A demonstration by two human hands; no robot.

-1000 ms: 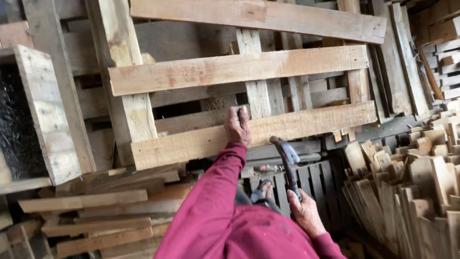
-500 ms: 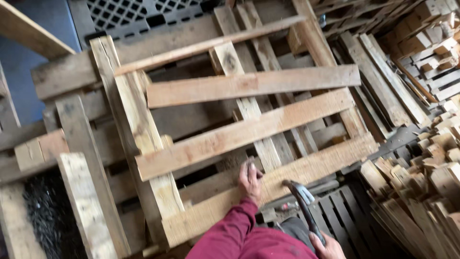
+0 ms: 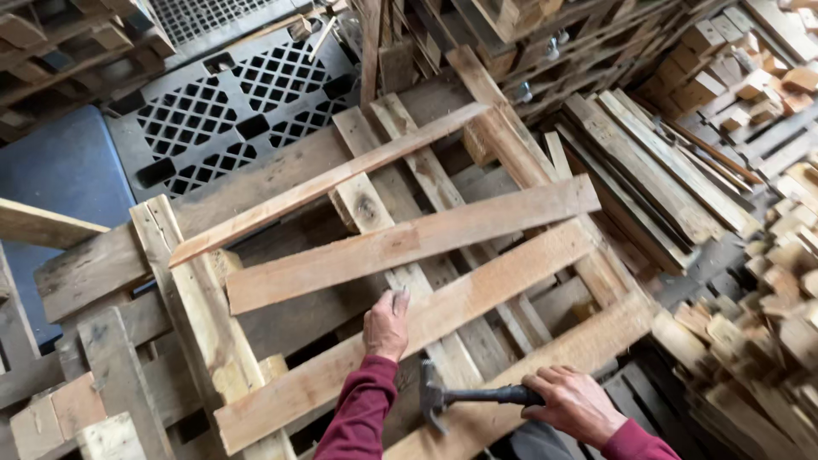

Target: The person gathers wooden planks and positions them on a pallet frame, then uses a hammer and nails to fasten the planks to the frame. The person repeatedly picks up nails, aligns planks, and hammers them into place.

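Gripped in the right hand [image 3: 575,402], a black hammer [image 3: 464,397] sits low over the pallet [image 3: 409,290], head close by the left hand [image 3: 386,325], which presses a slat [image 3: 443,311], fingers closed. Risk, judged: a glancing blow catches those fingers; loose slats may shift.

A crowded timber yard seen from above: a black plastic lattice pallet [image 3: 230,102] lies at upper left beside a flat blue surface [image 3: 60,170], while loose grey-weathered boards [image 3: 656,170] lean in a stack at right and short offcut blocks [image 3: 767,315] are heaped along the right edge; soft, even daylight, with more stacked wooden pallets [image 3: 51,43] in the top left corner
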